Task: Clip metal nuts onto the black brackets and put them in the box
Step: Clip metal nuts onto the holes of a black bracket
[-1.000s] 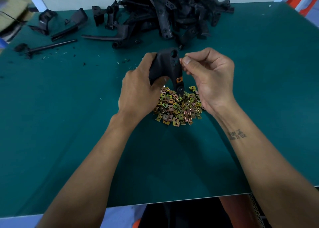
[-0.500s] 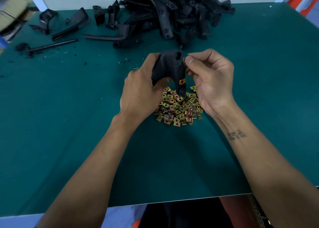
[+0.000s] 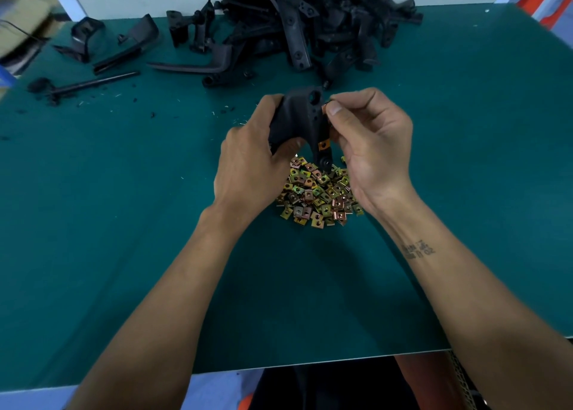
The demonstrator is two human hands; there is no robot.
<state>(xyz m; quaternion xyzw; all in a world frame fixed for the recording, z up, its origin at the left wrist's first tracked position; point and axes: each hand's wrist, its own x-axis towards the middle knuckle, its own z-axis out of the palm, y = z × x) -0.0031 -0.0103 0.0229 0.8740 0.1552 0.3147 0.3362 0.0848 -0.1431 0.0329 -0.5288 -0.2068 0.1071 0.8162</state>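
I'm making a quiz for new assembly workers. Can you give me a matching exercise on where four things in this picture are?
Things:
1. held bracket
2. pile of nuts
3. heap of brackets
4. thin black rod

Places:
A. far edge of the table, middle
B. far left of the table
C. gripped in the left hand
D. on the table under both hands

Pairs: 1-C, 2-D, 3-A, 4-B

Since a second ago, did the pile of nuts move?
No. The nuts lie on the same spot of the green table, below the bracket.
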